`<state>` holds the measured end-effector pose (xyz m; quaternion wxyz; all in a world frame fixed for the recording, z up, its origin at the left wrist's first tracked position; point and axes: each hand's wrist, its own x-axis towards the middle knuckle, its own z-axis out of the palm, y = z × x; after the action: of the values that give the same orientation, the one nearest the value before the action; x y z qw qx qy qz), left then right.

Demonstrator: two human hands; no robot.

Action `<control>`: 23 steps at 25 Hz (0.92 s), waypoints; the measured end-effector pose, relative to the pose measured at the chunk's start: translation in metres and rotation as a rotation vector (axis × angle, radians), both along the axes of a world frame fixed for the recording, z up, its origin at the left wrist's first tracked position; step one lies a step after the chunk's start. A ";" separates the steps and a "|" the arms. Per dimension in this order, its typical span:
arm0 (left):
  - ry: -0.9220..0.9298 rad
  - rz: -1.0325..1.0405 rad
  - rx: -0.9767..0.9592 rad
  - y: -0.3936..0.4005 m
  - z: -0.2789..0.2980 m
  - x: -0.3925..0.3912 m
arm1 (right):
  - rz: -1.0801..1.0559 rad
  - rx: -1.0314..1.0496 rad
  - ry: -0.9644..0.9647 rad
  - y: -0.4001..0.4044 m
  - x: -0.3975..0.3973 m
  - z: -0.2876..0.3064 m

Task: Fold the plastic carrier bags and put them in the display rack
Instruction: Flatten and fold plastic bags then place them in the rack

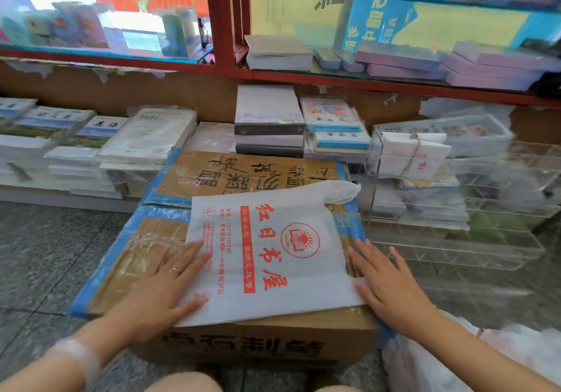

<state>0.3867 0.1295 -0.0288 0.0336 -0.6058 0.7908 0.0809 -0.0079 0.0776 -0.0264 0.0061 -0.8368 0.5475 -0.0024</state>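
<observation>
I read the carrier bag (273, 255) first: white plastic, red print, large brush-style characters 红日书屋 beside a round emblem of an open book under a rising sun. A red strip carries smaller white characters. Fine red text alongside includes a phone number, which I read as starting 1553; the rest is too small to be sure.

The bag lies flat on top of a brown cardboard box (243, 331) edged with blue tape, with large black characters on its lid and front face. One handle loop (340, 192) sticks out at the bag's far right corner, slightly crumpled.

My left hand (161, 285) rests flat on the bag's left edge, fingers straight and spread, a ring on one finger. My right hand (385, 282) presses flat at the right edge, fingers extended. The hands are well apart, neither gripping.

A clear acrylic rack (455, 209) stands just right of the box. A booklet (104, 127) at left is titled 英语.
</observation>
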 end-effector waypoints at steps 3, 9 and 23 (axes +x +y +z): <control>-0.098 -0.117 0.064 0.029 -0.007 0.000 | 0.221 -0.018 0.048 0.024 -0.001 -0.012; 0.019 -0.193 -0.120 0.053 -0.012 0.015 | 0.362 -0.133 -0.161 0.045 -0.019 -0.020; 0.834 0.712 -0.122 -0.027 0.018 -0.006 | 0.031 0.074 -0.289 -0.079 0.017 0.111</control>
<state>0.3803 0.1026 -0.0103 -0.3472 -0.7532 0.4867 0.2743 0.0091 -0.0016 0.0846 0.1156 -0.8353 0.5277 -0.1025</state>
